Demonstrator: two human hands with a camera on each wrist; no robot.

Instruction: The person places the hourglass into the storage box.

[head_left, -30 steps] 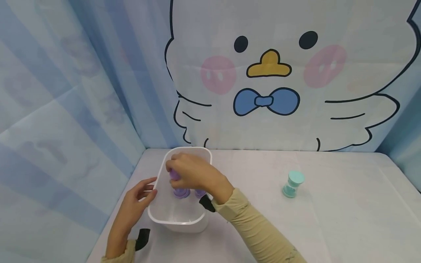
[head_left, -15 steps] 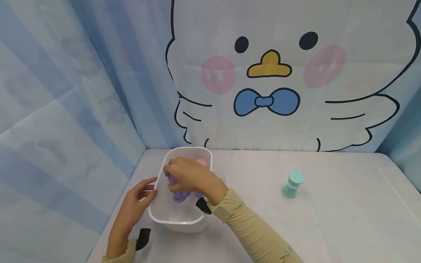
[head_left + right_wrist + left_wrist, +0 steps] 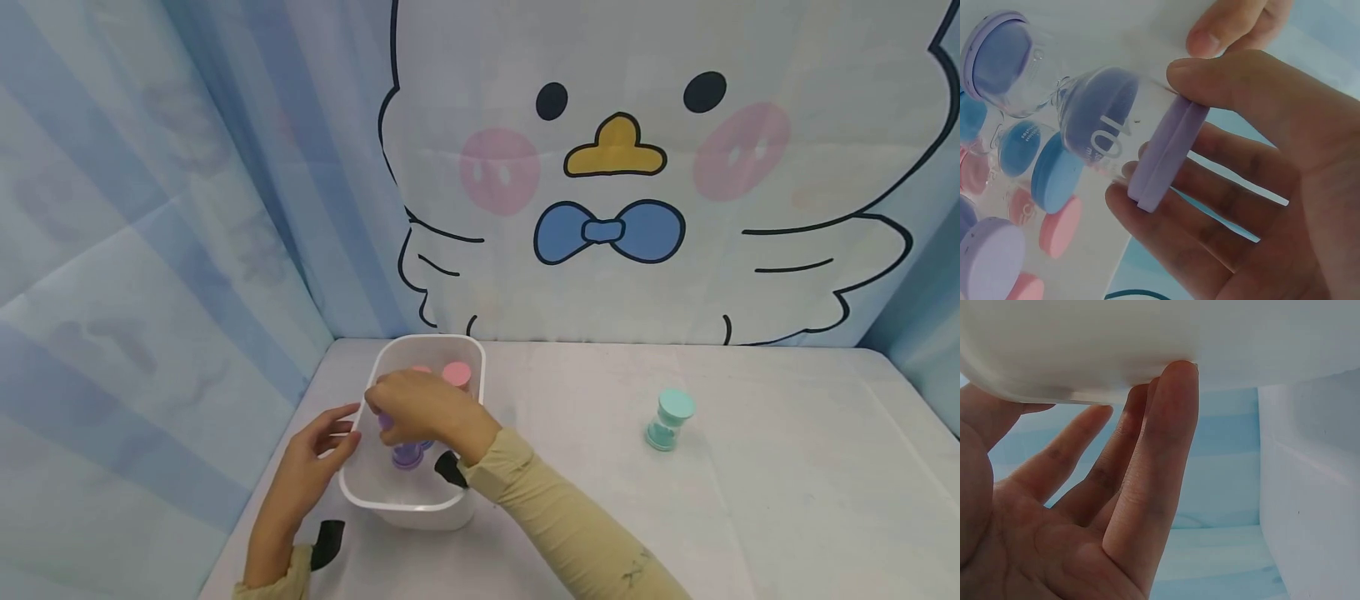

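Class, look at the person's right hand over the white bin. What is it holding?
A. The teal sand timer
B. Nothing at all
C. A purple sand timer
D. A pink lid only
C: the right hand grips a purple sand timer by its purple end cap, above the white bin; the teal sand timer stands apart on the table.

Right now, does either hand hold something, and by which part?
The right hand holds a purple sand timer by its purple end cap, above the white bin. The left hand holds nothing; its straight fingers touch the bin's outer wall.
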